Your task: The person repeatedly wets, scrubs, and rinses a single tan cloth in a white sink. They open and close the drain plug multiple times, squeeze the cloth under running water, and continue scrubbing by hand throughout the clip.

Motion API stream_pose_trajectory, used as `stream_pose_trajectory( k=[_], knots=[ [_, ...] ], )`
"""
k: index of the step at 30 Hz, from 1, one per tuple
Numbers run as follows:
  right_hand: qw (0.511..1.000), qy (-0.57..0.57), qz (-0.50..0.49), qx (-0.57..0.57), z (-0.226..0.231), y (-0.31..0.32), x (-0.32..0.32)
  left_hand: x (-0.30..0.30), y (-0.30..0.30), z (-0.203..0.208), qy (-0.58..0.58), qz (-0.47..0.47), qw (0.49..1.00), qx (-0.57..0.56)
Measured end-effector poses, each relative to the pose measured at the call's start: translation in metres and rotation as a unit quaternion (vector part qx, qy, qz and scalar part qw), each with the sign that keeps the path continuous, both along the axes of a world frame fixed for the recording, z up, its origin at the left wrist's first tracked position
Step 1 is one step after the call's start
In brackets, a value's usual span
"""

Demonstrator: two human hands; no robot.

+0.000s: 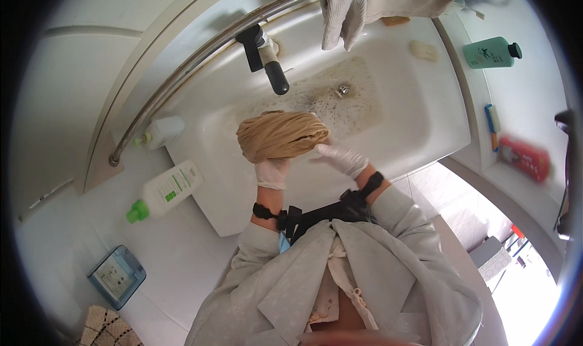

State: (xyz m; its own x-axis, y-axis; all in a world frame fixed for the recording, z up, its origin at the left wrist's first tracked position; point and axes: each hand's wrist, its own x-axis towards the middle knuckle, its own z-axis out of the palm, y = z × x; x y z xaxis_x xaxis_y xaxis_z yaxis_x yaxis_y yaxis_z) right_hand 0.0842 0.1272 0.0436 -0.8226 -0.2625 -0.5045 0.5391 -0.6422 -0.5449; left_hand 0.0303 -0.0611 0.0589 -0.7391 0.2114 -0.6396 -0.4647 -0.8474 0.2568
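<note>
A bunched brown cloth (281,136), creased and rolled together, is held over the white sink (419,97). My left hand (271,172), in a pale thin glove, grips it from the near side; its fingers are partly hidden under the fabric. At the cloth's right end is my right hand (343,160), gloved too, with fingers stretched toward the fabric and thumb apart. Its fingertips reach the cloth's edge, slightly blurred; I cannot tell whether they press on it. Beyond the cloth, shallow murky water with bubbles lies around the metal drain (343,89).
A black-handled faucet (265,60) juts over the sink below a metal rail (200,54) with a striped cloth (343,12). White bottle (165,190) and pump bottle (164,131) stand left. Soap (423,51), green bottle (489,53), brush (492,127) and red package (524,157) are right.
</note>
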Motion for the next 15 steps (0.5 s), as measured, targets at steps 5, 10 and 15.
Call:
stream_pose_trajectory(
  k=[5,10,15],
  knots=[
    [0.919,-0.058,-0.155,-0.356,-0.014,-0.026,-0.012,0.02,0.009,0.002,0.031,-0.063,0.998,0.0],
    [0.943,-0.025,-0.152,-0.296,-0.009,0.0,-0.017,0.013,-0.022,-0.004,0.087,-0.214,0.942,-0.245],
    [0.988,0.032,-0.084,-0.128,0.023,0.024,-0.028,-0.003,-0.037,0.026,0.188,-0.429,0.843,-0.266]
  ],
)
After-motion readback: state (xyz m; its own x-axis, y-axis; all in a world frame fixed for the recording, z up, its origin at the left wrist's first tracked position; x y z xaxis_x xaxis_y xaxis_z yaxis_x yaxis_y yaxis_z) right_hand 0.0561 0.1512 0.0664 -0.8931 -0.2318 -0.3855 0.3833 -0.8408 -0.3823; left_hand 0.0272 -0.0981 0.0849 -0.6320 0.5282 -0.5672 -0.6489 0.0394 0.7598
